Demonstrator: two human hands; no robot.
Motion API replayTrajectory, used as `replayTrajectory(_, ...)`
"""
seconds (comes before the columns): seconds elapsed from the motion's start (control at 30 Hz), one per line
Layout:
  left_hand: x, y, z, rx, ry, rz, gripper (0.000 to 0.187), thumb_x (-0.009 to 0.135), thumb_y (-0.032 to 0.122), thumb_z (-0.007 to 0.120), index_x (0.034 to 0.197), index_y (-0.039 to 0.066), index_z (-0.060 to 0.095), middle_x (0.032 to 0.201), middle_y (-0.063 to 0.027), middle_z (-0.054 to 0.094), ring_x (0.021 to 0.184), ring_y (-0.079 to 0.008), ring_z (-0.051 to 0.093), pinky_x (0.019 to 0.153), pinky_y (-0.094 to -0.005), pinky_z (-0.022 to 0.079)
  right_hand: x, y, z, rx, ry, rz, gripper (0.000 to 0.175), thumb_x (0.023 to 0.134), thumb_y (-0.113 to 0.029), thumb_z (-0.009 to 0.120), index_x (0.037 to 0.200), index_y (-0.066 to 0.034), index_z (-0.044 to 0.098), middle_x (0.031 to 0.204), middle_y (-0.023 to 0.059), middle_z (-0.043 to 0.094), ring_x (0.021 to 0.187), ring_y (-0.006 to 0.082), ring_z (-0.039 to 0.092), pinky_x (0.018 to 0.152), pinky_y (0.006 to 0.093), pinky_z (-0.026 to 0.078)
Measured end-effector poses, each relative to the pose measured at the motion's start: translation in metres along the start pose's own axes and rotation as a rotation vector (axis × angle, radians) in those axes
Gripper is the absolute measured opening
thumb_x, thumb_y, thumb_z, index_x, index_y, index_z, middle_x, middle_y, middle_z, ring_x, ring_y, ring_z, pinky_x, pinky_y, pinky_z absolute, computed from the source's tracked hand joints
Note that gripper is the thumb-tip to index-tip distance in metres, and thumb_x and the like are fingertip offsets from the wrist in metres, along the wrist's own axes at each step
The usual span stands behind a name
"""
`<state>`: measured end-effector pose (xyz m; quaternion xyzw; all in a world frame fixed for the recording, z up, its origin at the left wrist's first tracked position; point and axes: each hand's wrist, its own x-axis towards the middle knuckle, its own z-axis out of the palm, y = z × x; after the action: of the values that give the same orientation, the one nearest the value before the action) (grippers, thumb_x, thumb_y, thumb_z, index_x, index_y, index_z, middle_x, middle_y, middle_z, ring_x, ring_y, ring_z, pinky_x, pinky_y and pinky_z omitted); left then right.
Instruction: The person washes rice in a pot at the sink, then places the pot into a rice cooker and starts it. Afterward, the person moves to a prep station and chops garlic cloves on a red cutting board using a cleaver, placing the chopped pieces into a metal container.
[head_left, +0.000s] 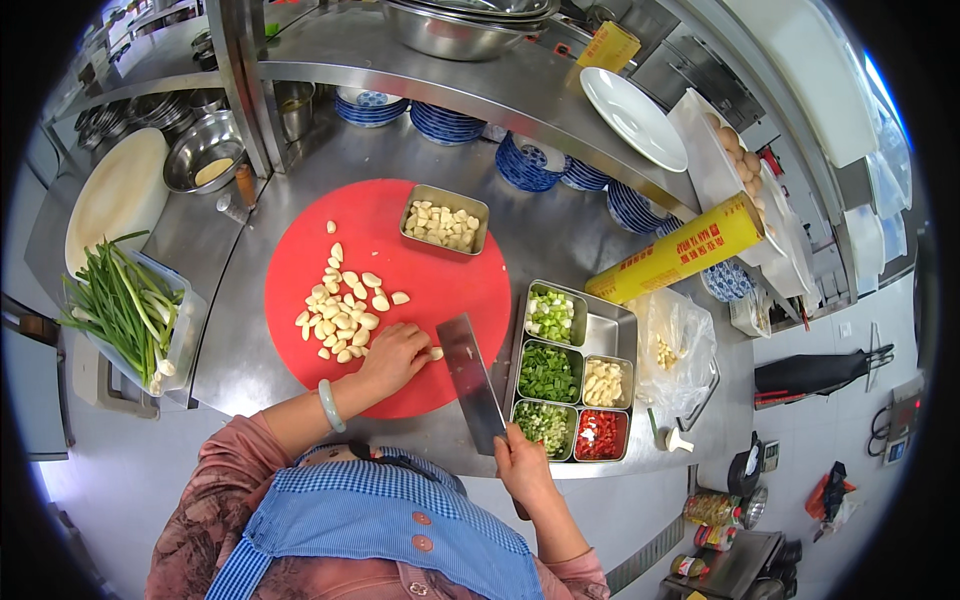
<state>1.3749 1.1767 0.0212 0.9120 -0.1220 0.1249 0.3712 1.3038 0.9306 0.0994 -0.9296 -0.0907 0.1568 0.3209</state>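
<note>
My left hand (394, 358) rests on a round red cutting board (442, 300), its fingertips at a single garlic clove (436, 353). In my right hand (523, 466) is the handle of a Chinese cleaver (472, 382). The broad blade stands just right of that clove, over the board's right part. A loose heap of peeled garlic cloves (341, 319) lies on the board beyond my left hand. At the board's far edge sits a small metal tray (484, 240) of cut garlic pieces (441, 226).
Right of the board, a metal tray (616, 319) holds containers of chopped greens (550, 371), garlic and red chili (600, 435). A plastic-wrap roll (675, 247) leans behind it, near a plastic bag (679, 337). Scallions (124, 300) fill a bin at left. A steel shelf (450, 82) overhangs blue-patterned bowls (529, 161).
</note>
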Motion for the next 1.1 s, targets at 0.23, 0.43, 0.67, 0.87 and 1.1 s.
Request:
replayTrajectory(0.23, -0.002, -0.004, 0.004, -0.035, 0.012, 0.028, 0.013, 0.069, 0.010, 0.066, 0.073, 0.005, 0.055, 0.075, -0.0092, 0.056, 0.075, -0.0281, 0.054, 0.067, -0.0390, 0.045, 0.004, -0.013, 0.000, -0.288, -0.023, -0.114, 0.019, 0.085, -0.013, 0.051, 0.101, -0.0028, 0.049, 0.065, 0.0219, 0.059, 0.062, 0.0410, 0.059, 0.058, 0.0502, 0.048)
replayTrajectory(0.43, 0.002, -0.002, 0.002, -0.027, -0.003, 0.044, 0.011, 0.070, 0.008, 0.066, 0.076, 0.005, 0.056, 0.078, -0.0086, 0.056, 0.077, -0.0277, 0.054, 0.069, -0.0393, 0.044, 0.020, -0.007, 0.002, -0.261, -0.045, -0.110, 0.018, 0.086, -0.013, 0.051, 0.099, -0.0018, 0.047, 0.064, 0.0240, 0.058, 0.060, 0.0419, 0.058, 0.056, 0.0511, 0.047)
replayTrajectory(0.67, 0.001, 0.008, -0.006, 0.021, 0.051, 0.029, 0.015, 0.068, 0.008, 0.067, 0.081, 0.008, 0.059, 0.083, -0.0060, 0.054, 0.079, -0.0256, 0.054, 0.071, -0.0381, 0.043, 0.012, 0.003, 0.007, -0.014, -0.017, 0.024, 0.016, 0.087, -0.015, 0.051, 0.097, -0.0026, 0.049, 0.064, 0.0249, 0.058, 0.062, 0.0435, 0.058, 0.057, 0.0513, 0.046)
replayTrajectory(0.87, 0.005, 0.003, 0.003, -0.006, 0.062, 0.086, 0.016, 0.069, 0.005, 0.066, 0.082, 0.008, 0.057, 0.082, -0.0063, 0.053, 0.079, -0.0255, 0.053, 0.069, -0.0372, 0.044, 0.007, 0.006, 0.004, -0.020, -0.023, 0.053, 0.016, 0.087, -0.015, 0.051, 0.098, -0.0030, 0.050, 0.065, 0.0242, 0.058, 0.063, 0.0430, 0.058, 0.058, 0.0509, 0.047)
replayTrajectory(1.1, 0.002, -0.001, 0.005, -0.093, 0.033, 0.036, 0.016, 0.067, 0.001, 0.063, 0.077, 0.004, 0.050, 0.079, -0.0100, 0.053, 0.078, -0.0287, 0.053, 0.070, -0.0388, 0.044, 0.003, 0.003, 0.004, -0.011, -0.025, 0.009, 0.016, 0.087, -0.015, 0.052, 0.099, -0.0051, 0.050, 0.064, 0.0229, 0.058, 0.061, 0.0423, 0.058, 0.057, 0.0504, 0.047)
